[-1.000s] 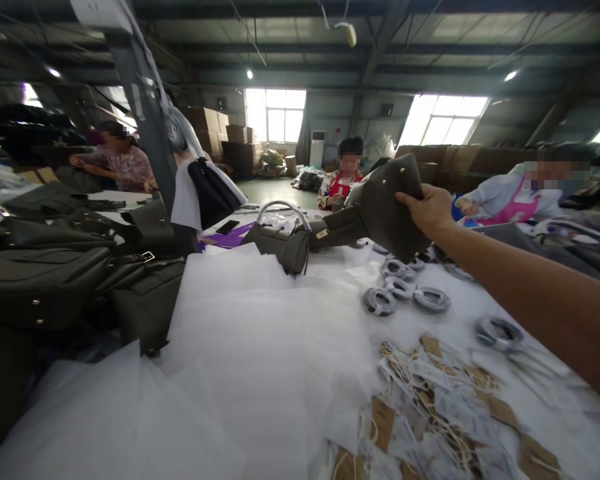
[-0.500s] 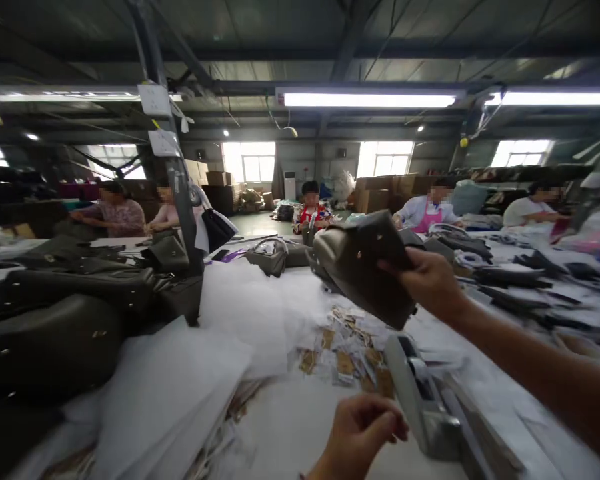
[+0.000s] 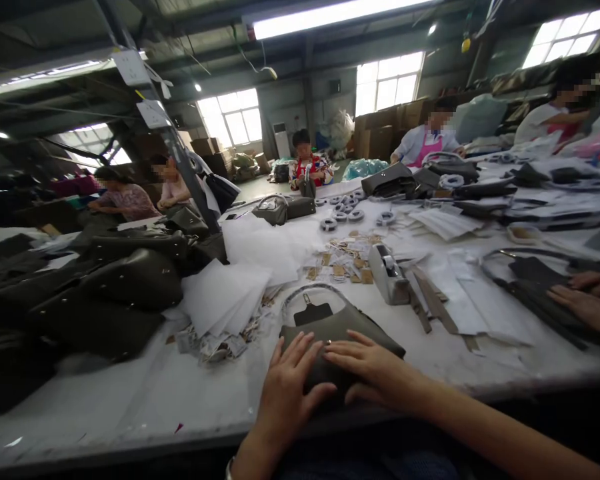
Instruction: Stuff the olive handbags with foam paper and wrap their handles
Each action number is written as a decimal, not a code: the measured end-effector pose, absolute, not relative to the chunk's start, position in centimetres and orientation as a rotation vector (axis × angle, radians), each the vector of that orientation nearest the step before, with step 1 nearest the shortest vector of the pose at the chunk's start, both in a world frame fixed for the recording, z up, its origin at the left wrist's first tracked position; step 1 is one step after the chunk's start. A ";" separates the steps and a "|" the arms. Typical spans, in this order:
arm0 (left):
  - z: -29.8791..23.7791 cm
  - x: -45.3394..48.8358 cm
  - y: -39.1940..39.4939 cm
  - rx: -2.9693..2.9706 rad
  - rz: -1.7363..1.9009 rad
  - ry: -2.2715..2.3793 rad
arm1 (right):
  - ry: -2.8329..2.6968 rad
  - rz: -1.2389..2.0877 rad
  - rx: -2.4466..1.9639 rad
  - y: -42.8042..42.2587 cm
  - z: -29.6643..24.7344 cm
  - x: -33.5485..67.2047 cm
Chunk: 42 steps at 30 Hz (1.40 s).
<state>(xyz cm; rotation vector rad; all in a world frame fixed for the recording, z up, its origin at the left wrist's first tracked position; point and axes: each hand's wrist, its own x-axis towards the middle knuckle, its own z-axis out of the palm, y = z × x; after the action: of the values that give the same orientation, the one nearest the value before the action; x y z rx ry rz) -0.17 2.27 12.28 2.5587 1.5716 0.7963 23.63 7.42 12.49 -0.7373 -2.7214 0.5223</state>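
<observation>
Pressing flat on the olive handbag (image 3: 330, 330) (fingers spread): left hand (image 3: 287, 383); right hand (image 3: 367, 367) beside it.

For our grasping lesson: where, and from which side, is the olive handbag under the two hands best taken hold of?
By its arched handle, reaching over the handbag from above: the loop lies free at the far side, while the body is broad, flat and covered by the left hand and right hand.
</observation>
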 end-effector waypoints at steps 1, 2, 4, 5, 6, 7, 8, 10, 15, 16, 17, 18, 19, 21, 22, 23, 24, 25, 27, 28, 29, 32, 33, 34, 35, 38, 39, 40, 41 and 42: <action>11.6 -0.4 2.0 2.605 0.663 1.545 | -2.709 0.477 -0.758 7.2 12.2 24.7; 10.9 -0.5 1.8 2.633 0.565 1.540 | -2.700 0.416 -0.793 7.1 11.8 25.7; 9.8 -0.8 1.5 2.650 0.466 1.601 | -2.698 0.285 -0.864 7.3 11.0 27.2; 9.4 -0.9 1.5 2.648 0.449 1.647 | -2.699 0.225 -0.899 7.4 10.5 27.7; 9.1 -1.0 1.6 2.646 0.445 1.683 | -2.695 0.172 -0.938 7.5 10.0 27.9; 9.0 -1.1 1.7 2.643 0.444 1.701 | -2.687 0.127 -0.978 7.6 9.5 28.0; 8.9 -1.2 1.9 2.645 0.444 1.695 | -2.676 0.094 -1.017 7.5 9.1 28.0; 9.0 -1.4 2.1 2.658 0.430 1.647 | -2.660 0.048 -1.069 7.0 8.6 27.9; 10.0 -1.2 2.3 2.734 0.296 1.545 | -2.727 0.022 -1.014 6.5 10.2 27.8; 10.2 -1.1 2.4 2.754 0.274 1.545 | -2.751 0.026 -0.978 6.9 10.7 27.9; 10.1 -1.1 2.5 2.774 0.260 1.547 | -2.774 0.028 -0.938 7.4 11.0 27.9; 9.8 -1.1 2.7 2.796 0.252 1.544 | -2.794 0.028 -0.900 8.0 11.0 27.9; 9.3 -1.1 2.9 2.821 0.253 1.537 | -2.811 0.028 -0.868 8.6 10.6 28.0; 7.5 -1.3 3.0 2.874 0.281 1.517 | -2.820 0.029 -0.845 9.4 8.9 28.1; 6.5 -1.5 3.0 2.895 0.308 1.516 | -2.807 0.027 -0.851 9.6 7.6 28.2; 5.4 -1.7 2.8 2.903 0.340 1.525 | -2.783 0.025 -0.862 9.5 6.3 28.2; 4.4 -1.9 2.5 2.899 0.369 1.534 | -2.748 0.023 -0.876 9.2 4.9 28.3; 3.8 -2.0 2.2 2.881 0.387 1.541 | -2.711 0.032 -0.888 8.8 3.8 28.4; 3.3 -2.0 1.4 2.821 0.378 1.515 | -2.664 0.091 -0.899 7.8 2.3 28.6; 3.6 -1.9 1.0 2.791 0.356 1.487 | -2.657 0.134 -0.905 7.4 2.0 28.7; 3.9 -1.7 0.7 2.766 0.330 1.456 | -2.659 0.177 -0.911 7.0 1.9 28.8; 4.8 -0.4 0.4 2.718 0.307 1.445 | -2.669 0.267 -0.946 6.7 2.8 28.9; 4.7 0.1 0.4 2.707 0.326 1.470 | -2.666 0.286 -0.964 6.8 3.4 28.8; 4.4 0.5 0.4 2.696 0.357 1.500 | -2.664 0.301 -0.981 7.1 4.0 28.5; 3.9 0.9 0.5 2.688 0.392 1.523 | -2.668 0.315 -0.994 7.4 4.6 28.0; 2.3 1.3 0.6 2.682 0.480 1.551 | -2.716 0.314 -1.015 8.8 6.9 25.4; 1.9 1.3 0.6 2.685 0.491 1.552 | -2.737 0.288 -1.024 9.3 7.6 24.3; 1.7 1.2 0.6 2.687 0.495 1.553 | -2.759 0.248 -1.034 9.8 8.1 23.2; 1.5 1.2 0.6 2.688 0.495 1.554 | -2.785 0.198 -1.037 10.3 8.6 22.2; 1.4 1.1 0.6 2.688 0.496 1.557 | -2.817 0.148 -1.027 10.7 8.8 21.3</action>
<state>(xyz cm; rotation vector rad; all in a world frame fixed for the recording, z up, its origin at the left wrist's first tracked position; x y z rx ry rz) 1.08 0.55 1.39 2.6877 1.5571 0.4961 21.34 10.69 8.83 -1.0273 -2.8165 0.1475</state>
